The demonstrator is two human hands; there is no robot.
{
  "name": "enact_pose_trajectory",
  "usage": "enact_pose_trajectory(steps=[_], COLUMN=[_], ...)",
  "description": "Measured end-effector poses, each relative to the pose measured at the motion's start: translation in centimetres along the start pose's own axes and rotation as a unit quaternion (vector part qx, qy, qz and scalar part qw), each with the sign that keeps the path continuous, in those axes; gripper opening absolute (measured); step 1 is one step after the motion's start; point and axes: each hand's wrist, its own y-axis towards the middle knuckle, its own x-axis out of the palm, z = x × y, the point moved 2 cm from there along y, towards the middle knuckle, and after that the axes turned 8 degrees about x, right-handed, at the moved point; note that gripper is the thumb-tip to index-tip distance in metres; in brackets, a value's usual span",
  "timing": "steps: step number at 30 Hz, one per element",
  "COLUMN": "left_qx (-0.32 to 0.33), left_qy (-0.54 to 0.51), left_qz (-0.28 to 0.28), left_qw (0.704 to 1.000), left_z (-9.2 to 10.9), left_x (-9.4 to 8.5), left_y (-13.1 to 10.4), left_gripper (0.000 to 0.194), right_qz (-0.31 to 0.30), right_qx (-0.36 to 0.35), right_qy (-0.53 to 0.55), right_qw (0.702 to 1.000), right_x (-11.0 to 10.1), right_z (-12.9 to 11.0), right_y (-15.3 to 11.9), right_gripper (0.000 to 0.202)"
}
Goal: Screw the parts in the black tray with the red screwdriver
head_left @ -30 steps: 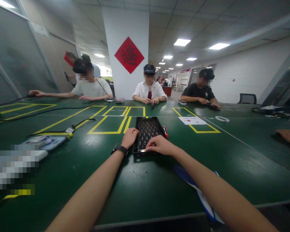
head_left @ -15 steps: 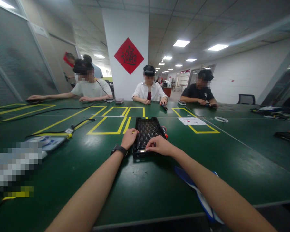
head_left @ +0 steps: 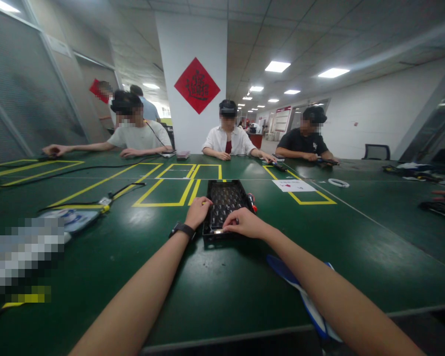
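Note:
A black rectangular tray [head_left: 206,236] with rows of small raised parts inside lies on the green table in front of me. My left hand [head_left: 198,212] is closed on its left rim, a watch on that wrist. Over the near right part of the tray, my right hand [head_left: 247,223] has its fingers pinched together; a small dark bit shows between them, too small to name. Just left of those fingertips, a small pale piece [head_left: 218,232] sits at the tray's near end. Red-orange round parts [head_left: 253,202] stick out by the tray's right side.
A blue and white flat object [head_left: 304,291] lies under my right forearm. On the left are a bagged item [head_left: 72,217] and black cables. A paper sheet [head_left: 294,186] and a white ring [head_left: 338,183] lie to the right. Several people sit across the table [head_left: 152,296].
My hands and the tray stay almost still. Across the table, the middle person's hand has moved to the right with a dark object.

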Motion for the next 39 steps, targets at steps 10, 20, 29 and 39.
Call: enact_pose_trajectory(steps=[10,20,29,39], left_qx=[0.001,-0.007,-0.002,0.0], left_qy=[0.0,-0.003,-0.006,-0.004], left_qz=[0.001,0.0,0.001,0.0], left_qw=[1.0,1.0,1.0,1.0], left_z=[0.1,0.1,-0.1,0.0], left_x=[-0.1,-0.2,0.0,0.0], left_y=[-0.1,-0.1,0.1,0.1], left_gripper=[0.024,0.026,0.028,0.028], right_qz=[-0.001,0.136,0.082,0.084], right_qx=[0.008,0.057,0.151,0.152], right_qy=[-0.006,0.014,-0.172,-0.179], right_qw=[1.0,0.989,0.97,0.969], right_x=[-0.1,-2.6,-1.7,-1.1], right_z=[-0.1,0.5,3.6,3.9], right_y=[0.0,1.2,4.2,6.6], right_gripper=[0.025,0.022,0.012,0.01])
